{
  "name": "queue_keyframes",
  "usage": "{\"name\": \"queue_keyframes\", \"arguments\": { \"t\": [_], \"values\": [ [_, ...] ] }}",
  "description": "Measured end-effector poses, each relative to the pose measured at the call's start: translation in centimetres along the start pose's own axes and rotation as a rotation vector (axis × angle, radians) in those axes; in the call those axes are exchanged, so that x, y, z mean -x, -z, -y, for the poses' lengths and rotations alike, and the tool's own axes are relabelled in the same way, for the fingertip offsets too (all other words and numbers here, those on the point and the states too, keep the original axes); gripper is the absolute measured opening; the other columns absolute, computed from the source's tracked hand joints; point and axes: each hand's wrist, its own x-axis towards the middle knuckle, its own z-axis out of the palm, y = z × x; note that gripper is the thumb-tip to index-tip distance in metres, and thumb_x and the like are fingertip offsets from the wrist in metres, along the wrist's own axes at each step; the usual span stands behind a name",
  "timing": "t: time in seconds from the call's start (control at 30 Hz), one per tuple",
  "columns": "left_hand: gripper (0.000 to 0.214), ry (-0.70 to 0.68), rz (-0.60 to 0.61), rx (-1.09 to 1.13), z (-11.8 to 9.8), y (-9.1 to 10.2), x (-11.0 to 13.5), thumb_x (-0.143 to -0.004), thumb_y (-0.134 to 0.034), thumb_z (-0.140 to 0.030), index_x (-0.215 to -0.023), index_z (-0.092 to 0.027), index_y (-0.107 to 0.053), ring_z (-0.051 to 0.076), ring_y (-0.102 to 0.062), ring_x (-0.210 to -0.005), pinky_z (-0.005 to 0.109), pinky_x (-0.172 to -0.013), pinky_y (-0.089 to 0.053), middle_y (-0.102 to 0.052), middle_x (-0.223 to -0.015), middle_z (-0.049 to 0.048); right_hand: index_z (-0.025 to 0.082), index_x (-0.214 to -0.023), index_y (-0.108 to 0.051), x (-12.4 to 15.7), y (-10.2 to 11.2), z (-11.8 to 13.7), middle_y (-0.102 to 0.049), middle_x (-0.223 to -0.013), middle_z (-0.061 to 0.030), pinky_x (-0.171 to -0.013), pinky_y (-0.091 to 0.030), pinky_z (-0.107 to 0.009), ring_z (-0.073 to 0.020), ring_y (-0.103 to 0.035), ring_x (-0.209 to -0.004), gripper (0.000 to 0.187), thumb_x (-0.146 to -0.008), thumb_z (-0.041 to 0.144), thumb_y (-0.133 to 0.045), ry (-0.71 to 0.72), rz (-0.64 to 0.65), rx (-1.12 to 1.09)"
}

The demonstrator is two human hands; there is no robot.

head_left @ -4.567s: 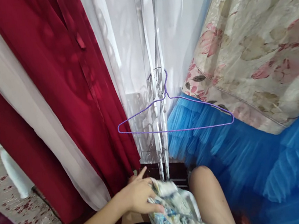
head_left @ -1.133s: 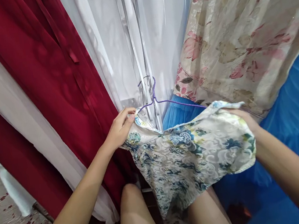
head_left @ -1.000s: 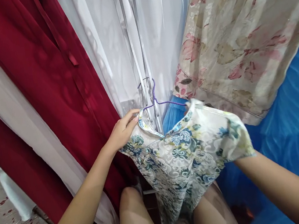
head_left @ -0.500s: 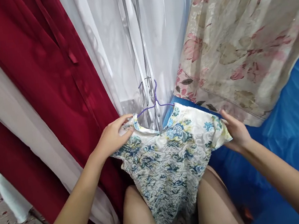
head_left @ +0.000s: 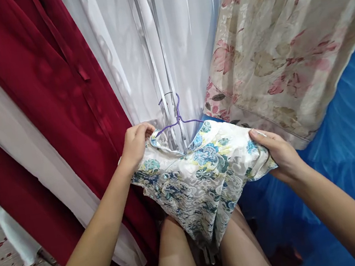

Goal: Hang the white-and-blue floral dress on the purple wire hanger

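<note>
Place: clothes-hanging corner, wardrobe or dress shop, which one cannot be told | Left: long dark red satin gown [head_left: 67, 78] beside sheer white drape [head_left: 184, 39] | Right: beige brocade garment with pink flowers [head_left: 283, 39] above bright blue tulle skirt [head_left: 346, 135] | Centre: thin purple wire hanger [head_left: 178, 116] carrying small white brocade top with blue flowers [head_left: 199, 169]

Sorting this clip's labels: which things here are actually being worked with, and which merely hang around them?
In use: blue-floral garment, gripped at its shoulders by left hand and right hand; purple wire hanger at its neckline.
Merely hanging nearby: red garment; white sheer fabric; pink-floral beige garment; blue tulle.
</note>
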Motion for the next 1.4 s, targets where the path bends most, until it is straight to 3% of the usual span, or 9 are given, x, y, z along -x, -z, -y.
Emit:
{"name": "queue_keyframes", "arguments": {
  "t": [0.07,0.2,0.43,0.57,0.67,0.8,0.97,1.1,1.4],
  "values": [
    [0.021,0.019,0.127,0.087,-0.7,0.9,-0.1,-0.083,-0.053,-0.019,-0.088,-0.016,-0.074,0.018,-0.063,-0.081,0.028,-0.074,-0.047,-0.072,-0.087,0.0043,0.014,-0.089,-0.078,-0.1,-0.4,0.5,-0.080,-0.082,-0.0076,-0.057,-0.061,-0.025,-0.0239,-0.075,-0.069,0.031,-0.069,0.036,-0.088,0.017,-0.039,-0.032],
    [0.043,-0.040,0.330,0.010,-2.1,2.0,-0.4,-0.076,-0.068,-0.020,-0.119,-0.020,-0.070,0.022,-0.065,-0.098,0.033,-0.086,-0.050,-0.073,-0.111,0.0072,0.013,-0.087,-0.077,-1.0,-0.8,1.2,-0.080,-0.082,-0.0090,-0.063,-0.064,-0.029,-0.0260,-0.076,-0.073,0.025,-0.072,0.031,-0.084,0.041,-0.077,-0.095],
    [0.032,-0.104,0.224,-0.212,-3.0,0.0,-1.3,-0.089,-0.063,-0.046,-0.097,-0.017,-0.073,0.018,-0.062,-0.079,0.030,-0.071,-0.046,-0.071,-0.088,0.0047,0.015,-0.082,-0.074,-1.8,0.1,0.9,-0.079,-0.082,-0.0090,-0.068,-0.066,-0.035,-0.0284,-0.077,-0.075,0.015,-0.076,0.028,-0.080,0.069,-0.091,-0.147],
    [0.045,0.014,0.082,-0.410,-3.2,-1.1,-1.9,-0.086,-0.064,-0.057,-0.064,-0.019,-0.056,0.012,-0.040,-0.051,0.028,-0.050,-0.026,-0.046,-0.053,-0.0027,0.015,-0.083,-0.074,-2.6,0.4,0.9,-0.079,-0.079,-0.0090,-0.068,-0.065,-0.033,-0.0279,-0.077,-0.075,0.014,-0.077,0.027,-0.079,0.084,-0.102,-0.139],
    [0.040,0.087,0.008,-0.407,-3.2,-1.7,-2.3,-0.077,-0.074,-0.056,-0.074,-0.020,-0.056,0.011,-0.037,-0.046,0.027,-0.048,-0.025,-0.045,-0.050,-0.0052,0.014,-0.084,-0.074,-3.6,0.5,1.2,-0.078,-0.076,-0.0081,-0.069,-0.064,-0.032,-0.0270,-0.076,-0.076,0.012,-0.079,0.025,-0.076,0.054,-0.127,-0.148],
    [0.034,0.058,0.074,-0.298,-3.1,-2.5,-1.9,-0.077,-0.075,-0.050,-0.086,-0.019,-0.065,0.011,-0.039,-0.045,0.027,-0.049,-0.027,-0.052,-0.053,-0.0044,0.015,-0.081,-0.073,-3.7,1.3,1.1,-0.078,-0.075,-0.0079,-0.070,-0.063,-0.032,-0.0281,-0.076,-0.079,0.014,-0.075,0.026,-0.079,0.065,-0.166,-0.149],
    [0.033,-0.101,0.207,-0.343,-2.9,-2.9,0.2,-0.091,-0.059,-0.049,-0.079,-0.019,-0.067,0.016,-0.053,-0.064,0.029,-0.061,-0.036,-0.062,-0.071,0.0015,0.017,-0.088,-0.077,0.5,2.7,-0.8,-0.080,-0.085,-0.0080,-0.071,-0.065,-0.034,-0.0307,-0.077,-0.080,0.029,-0.069,0.036,-0.086,0.089,-0.249,-0.115],
    [0.044,-0.104,0.175,-0.463,-2.1,-2.5,0.8,-0.098,-0.048,-0.050,-0.067,-0.020,-0.055,0.015,-0.045,-0.060,0.028,-0.058,-0.031,-0.049,-0.061,-0.0016,0.019,-0.096,-0.078,3.0,1.7,-1.1,-0.080,-0.089,-0.0073,-0.072,-0.066,-0.036,-0.0316,-0.077,-0.082,0.036,-0.068,0.042,-0.087,0.070,-0.223,-0.087],
    [0.039,-0.165,0.088,-0.580,-3.9,-3.8,-0.4,-0.099,-0.049,-0.049,-0.077,-0.020,-0.064,0.020,-0.054,-0.065,0.030,-0.061,-0.031,-0.062,-0.069,0.0022,0.018,-0.083,-0.075,-0.1,0.9,0.5,-0.080,-0.094,-0.0092,-0.075,-0.066,-0.037,-0.0305,-0.077,-0.084,0.018,-0.081,0.035,-0.076,0.150,-0.366,-0.186]
  ]
}}
